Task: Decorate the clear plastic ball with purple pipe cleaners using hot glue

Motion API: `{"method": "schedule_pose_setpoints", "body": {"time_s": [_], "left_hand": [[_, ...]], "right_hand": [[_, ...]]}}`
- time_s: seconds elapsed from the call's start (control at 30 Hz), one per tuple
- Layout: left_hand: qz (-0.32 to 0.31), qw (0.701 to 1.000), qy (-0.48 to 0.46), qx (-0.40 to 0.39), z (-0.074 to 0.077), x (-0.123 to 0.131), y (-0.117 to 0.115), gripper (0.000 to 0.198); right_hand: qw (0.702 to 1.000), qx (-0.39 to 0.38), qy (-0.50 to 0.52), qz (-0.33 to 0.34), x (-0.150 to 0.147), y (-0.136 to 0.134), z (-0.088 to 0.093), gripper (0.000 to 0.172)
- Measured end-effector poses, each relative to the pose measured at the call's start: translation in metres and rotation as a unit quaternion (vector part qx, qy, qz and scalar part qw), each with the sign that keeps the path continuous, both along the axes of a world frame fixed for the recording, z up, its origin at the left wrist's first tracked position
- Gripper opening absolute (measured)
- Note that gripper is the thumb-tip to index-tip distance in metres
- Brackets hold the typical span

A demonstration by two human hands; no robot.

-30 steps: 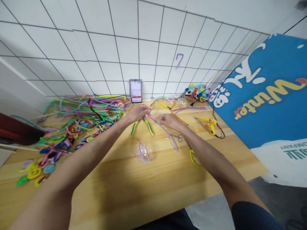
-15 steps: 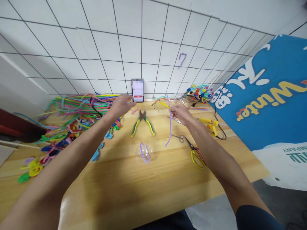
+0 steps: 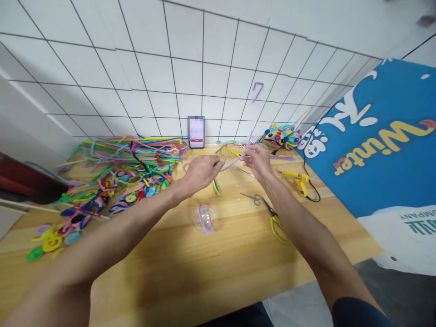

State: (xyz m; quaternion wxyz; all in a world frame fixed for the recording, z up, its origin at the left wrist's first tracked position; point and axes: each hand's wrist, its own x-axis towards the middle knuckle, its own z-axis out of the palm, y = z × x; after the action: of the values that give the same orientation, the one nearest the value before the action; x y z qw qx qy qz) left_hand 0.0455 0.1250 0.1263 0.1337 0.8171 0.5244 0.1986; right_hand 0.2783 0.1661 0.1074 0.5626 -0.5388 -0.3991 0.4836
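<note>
Head: left hand [image 3: 203, 173] and right hand [image 3: 258, 162] hold pipe-cleaner [image 3: 233, 164] well inside tabletop edge [image 3: 293, 283].

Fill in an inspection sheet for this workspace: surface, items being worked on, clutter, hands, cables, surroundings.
Surface: wooden table, standing against a tiled wall.
Items worked on: purple pipe cleaner, stretched between the hands; clear ball with a purple ring inside, nearer the person.
Clutter: coloured pipe cleaners heaped at left; pliers partly hidden; yellow-handled scissors at right.
Hands: left hand and right hand both grip the purple pipe cleaner.
Cables: black cord looping beside the glue gun.
Surroundings: blue banner at right.
</note>
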Motion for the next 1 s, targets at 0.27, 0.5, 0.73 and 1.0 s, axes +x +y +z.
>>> {"method": "schedule_pose_setpoints", "body": {"time_s": [0.27, 0.5, 0.73, 1.0], "left_hand": [[0.017, 0.915, -0.277, -0.291, 0.002, -0.022, 0.009, 0.043], [0.069, 0.868, -0.458, -0.181, -0.005, -0.008, 0.022, 0.038], [0.015, 0.913, -0.400, -0.080, -0.006, -0.014, 0.042, 0.065], [0.011, 0.993, -0.115, 0.009, -0.002, -0.028, 0.039, 0.065]], "right_hand": [[0.995, 0.055, 0.057, -0.058, 0.000, 0.003, 0.004, 0.033], [0.996, 0.081, -0.025, 0.021, -0.018, -0.016, 0.003, 0.030], [0.904, 0.139, -0.386, 0.122, -0.019, -0.029, 0.005, 0.034], [0.713, 0.147, -0.665, 0.168, -0.021, -0.042, 0.026, 0.042]]}}
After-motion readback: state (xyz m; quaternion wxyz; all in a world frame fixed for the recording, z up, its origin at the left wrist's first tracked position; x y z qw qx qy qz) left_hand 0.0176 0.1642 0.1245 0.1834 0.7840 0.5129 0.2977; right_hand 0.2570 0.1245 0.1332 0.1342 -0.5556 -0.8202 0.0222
